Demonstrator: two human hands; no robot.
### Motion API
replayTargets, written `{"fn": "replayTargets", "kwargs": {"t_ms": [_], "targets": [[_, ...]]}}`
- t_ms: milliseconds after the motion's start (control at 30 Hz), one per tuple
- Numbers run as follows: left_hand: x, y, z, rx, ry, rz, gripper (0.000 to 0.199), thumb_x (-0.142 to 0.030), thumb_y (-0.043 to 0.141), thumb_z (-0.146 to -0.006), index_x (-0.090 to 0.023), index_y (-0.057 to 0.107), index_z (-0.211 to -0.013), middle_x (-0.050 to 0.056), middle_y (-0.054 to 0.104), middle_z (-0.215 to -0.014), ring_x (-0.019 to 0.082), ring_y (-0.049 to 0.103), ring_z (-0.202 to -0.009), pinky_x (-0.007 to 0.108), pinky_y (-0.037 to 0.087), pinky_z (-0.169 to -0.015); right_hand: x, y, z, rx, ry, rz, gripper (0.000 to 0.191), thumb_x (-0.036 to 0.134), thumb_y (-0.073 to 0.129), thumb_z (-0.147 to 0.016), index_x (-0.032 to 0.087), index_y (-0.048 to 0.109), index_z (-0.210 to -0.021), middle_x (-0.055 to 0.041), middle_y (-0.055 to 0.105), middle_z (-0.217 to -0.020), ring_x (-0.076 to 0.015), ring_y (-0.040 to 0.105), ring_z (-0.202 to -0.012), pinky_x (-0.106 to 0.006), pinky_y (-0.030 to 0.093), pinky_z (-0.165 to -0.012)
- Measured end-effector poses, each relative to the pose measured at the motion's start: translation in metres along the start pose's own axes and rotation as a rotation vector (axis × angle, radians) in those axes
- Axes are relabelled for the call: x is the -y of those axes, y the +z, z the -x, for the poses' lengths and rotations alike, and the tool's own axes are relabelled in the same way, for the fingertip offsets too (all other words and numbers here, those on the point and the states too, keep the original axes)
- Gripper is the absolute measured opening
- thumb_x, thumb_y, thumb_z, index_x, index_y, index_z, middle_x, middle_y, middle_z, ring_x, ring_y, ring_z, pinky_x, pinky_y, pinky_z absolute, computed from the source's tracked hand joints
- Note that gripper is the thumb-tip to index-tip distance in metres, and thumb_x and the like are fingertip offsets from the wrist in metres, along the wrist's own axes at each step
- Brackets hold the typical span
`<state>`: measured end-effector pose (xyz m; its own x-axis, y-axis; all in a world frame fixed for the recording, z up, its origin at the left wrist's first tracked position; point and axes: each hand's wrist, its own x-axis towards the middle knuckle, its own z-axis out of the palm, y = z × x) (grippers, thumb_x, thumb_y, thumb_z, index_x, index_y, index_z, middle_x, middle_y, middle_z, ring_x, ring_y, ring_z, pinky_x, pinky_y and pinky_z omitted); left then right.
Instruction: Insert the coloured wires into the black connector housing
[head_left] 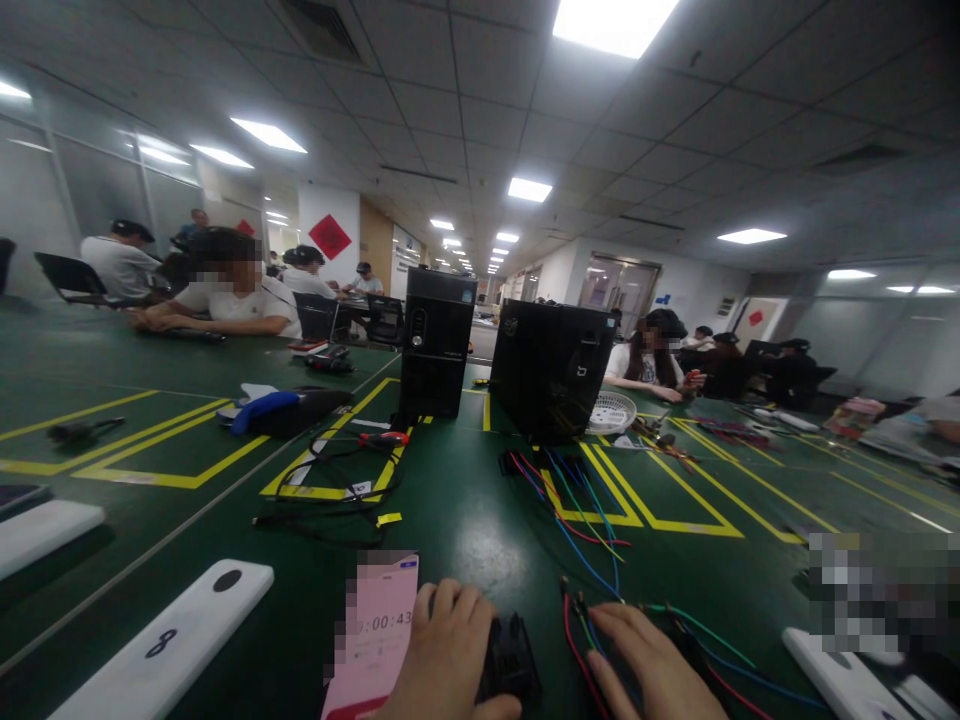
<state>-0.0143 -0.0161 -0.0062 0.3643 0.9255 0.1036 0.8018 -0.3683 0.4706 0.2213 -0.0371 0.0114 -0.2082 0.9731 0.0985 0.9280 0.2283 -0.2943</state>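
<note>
At the bottom edge of the head view my left hand [446, 655] curls around a small black boxy part [512, 660] lying on the green table [465, 520]. My right hand [649, 665] rests flat just right of it, fingers together, on a bundle of red, blue and green wires [592, 560] that runs toward a black computer case [551, 368]. A pink phone showing a timer [379, 630] lies beside my left hand.
A second black tower case [437, 342] stands left of the first, with black cables [337, 490] in front. A white device marked 8 [169, 640] lies at lower left, a white fan grille [611, 412] behind. Other people sit at tables around.
</note>
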Motion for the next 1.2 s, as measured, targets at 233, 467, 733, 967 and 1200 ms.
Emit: {"fn": "replayTargets", "kwargs": {"t_ms": [233, 467, 733, 967, 1200], "targets": [[0.005, 0.006, -0.005, 0.069, -0.019, -0.084, 0.074, -0.057, 0.065, -0.064, -0.019, 0.05, -0.126, 0.01, 0.056, -0.119, 0.034, 0.043, -0.11, 0.051, 0.028, -0.095, 0.044, -0.015, -0.021, 0.299, -0.138, 0.079, 0.071, 0.014, 0.057, -0.066, 0.018, 0.042, -0.135, -0.0019, 0.04, -0.144, -0.0257, 0.027, -0.135, -0.041, 0.026, -0.111], [0.004, 0.01, -0.003, 0.027, -0.057, -0.139, 0.04, -0.026, 0.033, -0.09, -0.024, 0.051, -0.125, 0.006, 0.059, -0.118, 0.028, 0.047, -0.11, 0.047, 0.031, -0.094, 0.061, 0.001, -0.036, 0.419, -0.23, 0.094, 0.08, 0.01, 0.063, -0.062, 0.022, 0.038, -0.137, -0.003, 0.039, -0.144, -0.032, 0.022, -0.135, -0.056, 0.021, -0.108], [-0.001, 0.005, 0.001, 0.073, -0.035, -0.126, 0.057, -0.04, 0.052, -0.076, -0.021, 0.046, -0.129, 0.009, 0.056, -0.122, 0.032, 0.041, -0.116, 0.05, 0.027, -0.098, 0.02, -0.024, -0.017, 0.404, -0.108, 0.102, 0.074, 0.009, 0.055, -0.06, 0.02, 0.045, -0.133, -0.0026, 0.042, -0.141, -0.0309, 0.024, -0.135, -0.054, 0.017, -0.11], [-0.004, 0.002, -0.001, 0.099, -0.049, -0.141, 0.049, -0.03, 0.044, -0.081, -0.02, 0.046, -0.129, 0.008, 0.056, -0.123, 0.032, 0.041, -0.117, 0.051, 0.027, -0.098, -0.03, -0.042, 0.0, 0.306, -0.082, 0.051, 0.056, 0.019, 0.054, -0.075, 0.017, 0.048, -0.13, -0.0086, 0.047, -0.137, -0.025, 0.042, -0.127, -0.042, 0.032, -0.107], [-0.002, 0.006, -0.005, 0.106, -0.096, -0.138, 0.043, -0.02, 0.036, -0.086, -0.024, 0.05, -0.127, 0.006, 0.057, -0.123, 0.03, 0.042, -0.117, 0.05, 0.027, -0.098, -0.063, -0.048, 0.007, 0.264, -0.077, 0.032, 0.056, 0.026, 0.055, -0.079, 0.031, 0.043, -0.133, -0.002, 0.043, -0.141, -0.0238, 0.038, -0.129, -0.043, 0.03, -0.109]]}}
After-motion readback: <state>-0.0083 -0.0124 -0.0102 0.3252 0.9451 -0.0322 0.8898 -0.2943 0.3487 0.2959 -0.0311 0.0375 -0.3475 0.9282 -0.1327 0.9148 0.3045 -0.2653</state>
